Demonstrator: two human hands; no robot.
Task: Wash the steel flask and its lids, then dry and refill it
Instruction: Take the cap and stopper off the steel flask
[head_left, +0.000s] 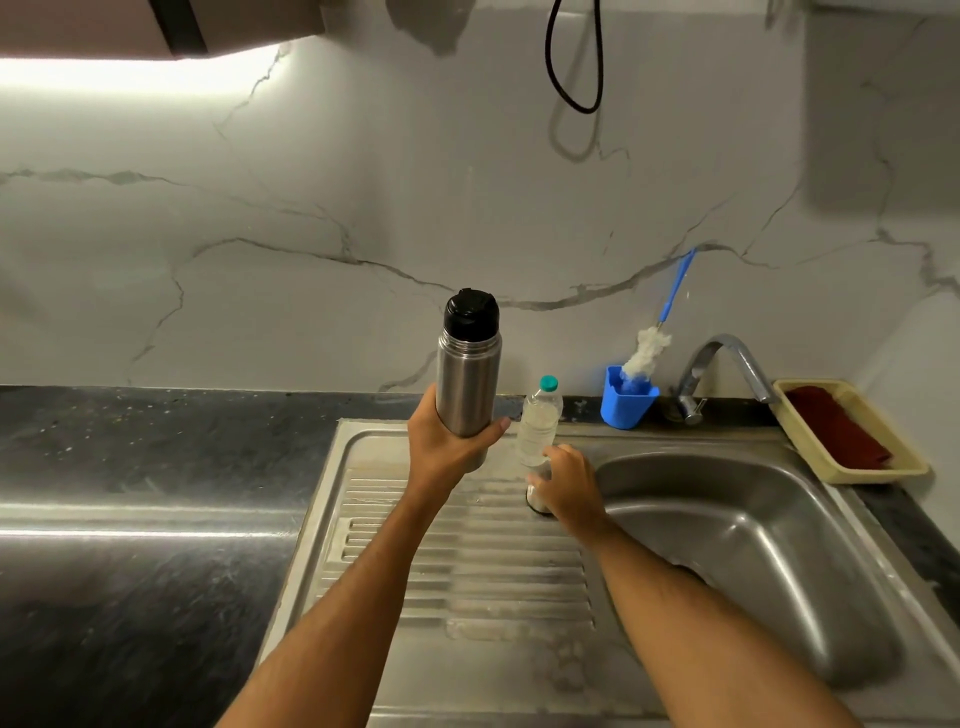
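Fingers (441, 415) of left hand (447, 441) grip upright steel flask (467, 384) (black lid (471, 313) on).

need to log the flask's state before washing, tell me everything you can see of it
The steel flask is a brushed-metal cylinder with a black lid still fitted on top. It is held upright above the sink's ribbed drainboard, the left hand gripping its lower end. Nothing else touches it.

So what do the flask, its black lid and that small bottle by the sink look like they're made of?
The flask, held in the left hand, looks like brushed stainless steel: grey, with a soft satin sheen. Its lid seems glossy black plastic, though that is a guess from the shine. The small bottle looks like thin clear ribbed plastic with a teal cap.
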